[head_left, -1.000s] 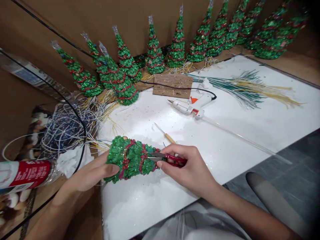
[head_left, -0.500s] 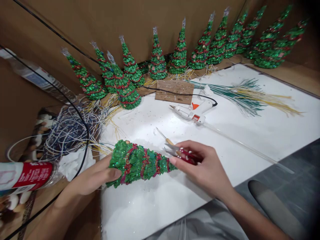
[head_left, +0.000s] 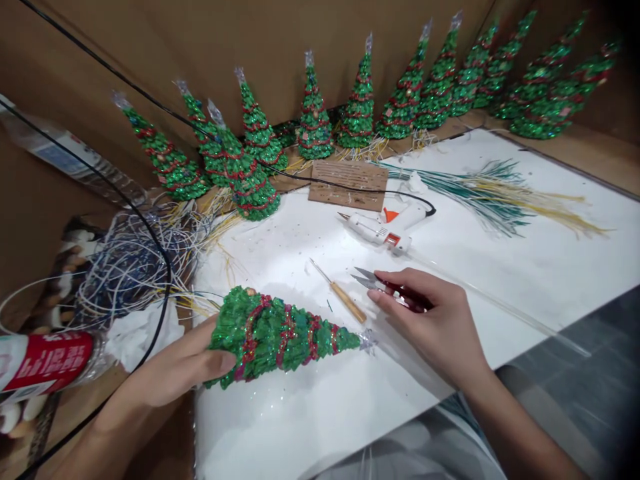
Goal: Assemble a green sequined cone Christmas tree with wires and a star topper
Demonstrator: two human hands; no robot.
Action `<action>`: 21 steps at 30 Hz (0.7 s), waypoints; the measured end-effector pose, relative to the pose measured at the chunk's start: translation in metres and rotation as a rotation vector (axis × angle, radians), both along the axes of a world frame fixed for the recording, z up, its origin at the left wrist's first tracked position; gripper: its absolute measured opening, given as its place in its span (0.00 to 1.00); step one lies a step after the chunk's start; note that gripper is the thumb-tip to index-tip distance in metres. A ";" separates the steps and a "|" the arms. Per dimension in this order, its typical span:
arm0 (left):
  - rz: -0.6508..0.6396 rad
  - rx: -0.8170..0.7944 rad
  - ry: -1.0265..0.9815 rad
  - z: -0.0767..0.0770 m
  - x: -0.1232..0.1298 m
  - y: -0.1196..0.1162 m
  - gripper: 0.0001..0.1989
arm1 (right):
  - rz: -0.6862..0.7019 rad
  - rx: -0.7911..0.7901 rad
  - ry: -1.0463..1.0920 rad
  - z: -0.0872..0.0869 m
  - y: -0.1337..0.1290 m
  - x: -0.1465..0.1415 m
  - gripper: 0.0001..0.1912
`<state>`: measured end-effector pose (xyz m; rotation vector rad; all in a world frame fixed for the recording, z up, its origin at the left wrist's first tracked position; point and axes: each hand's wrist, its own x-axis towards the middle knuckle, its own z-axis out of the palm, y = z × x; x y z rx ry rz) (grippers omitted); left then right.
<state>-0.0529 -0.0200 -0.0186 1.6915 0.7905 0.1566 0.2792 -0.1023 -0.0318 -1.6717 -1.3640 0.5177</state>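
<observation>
My left hand (head_left: pixel 185 363) grips the wide base of a green glittery tree (head_left: pixel 285 337) lying sideways, its silvery tip (head_left: pixel 369 340) pointing right. Red garland bands cross the tree. In my right hand (head_left: pixel 430 313) is a pair of small thread snips (head_left: pixel 390 287), dark red handles in the fingers and blades parted toward the left. The snips are above and right of the tree's tip, not touching it. Between tree and snips lies an awl (head_left: pixel 345 300) with a wooden handle. A small dark green snippet (head_left: pixel 329 305) rests beside it.
Several finished trees (head_left: pixel 315 113) stand along the back. On the white board (head_left: pixel 280 433) are a glue gun (head_left: pixel 373 230) with a long glue stick, a cardboard piece (head_left: pixel 347 185) and green and yellow wires (head_left: pixel 480 190). Tangled wires (head_left: pixel 130 257), crumpled tissue (head_left: pixel 143 330) and bottles (head_left: pixel 55 360) sit left.
My right hand has moved right and up with the snips, away from the tree's tip, which now shows. The tree has shifted slightly left and down. The awl's handle is uncovered.
</observation>
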 end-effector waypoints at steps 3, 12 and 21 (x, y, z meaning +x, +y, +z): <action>-0.011 -0.001 0.005 0.001 0.001 0.001 0.18 | 0.023 0.034 -0.110 0.000 0.000 0.004 0.10; -0.026 0.081 0.124 0.006 0.002 0.000 0.26 | 0.208 -0.069 -0.300 -0.008 -0.012 0.013 0.08; -0.119 0.221 0.114 0.011 0.005 0.007 0.18 | 0.219 -0.067 -0.318 -0.016 -0.015 0.010 0.09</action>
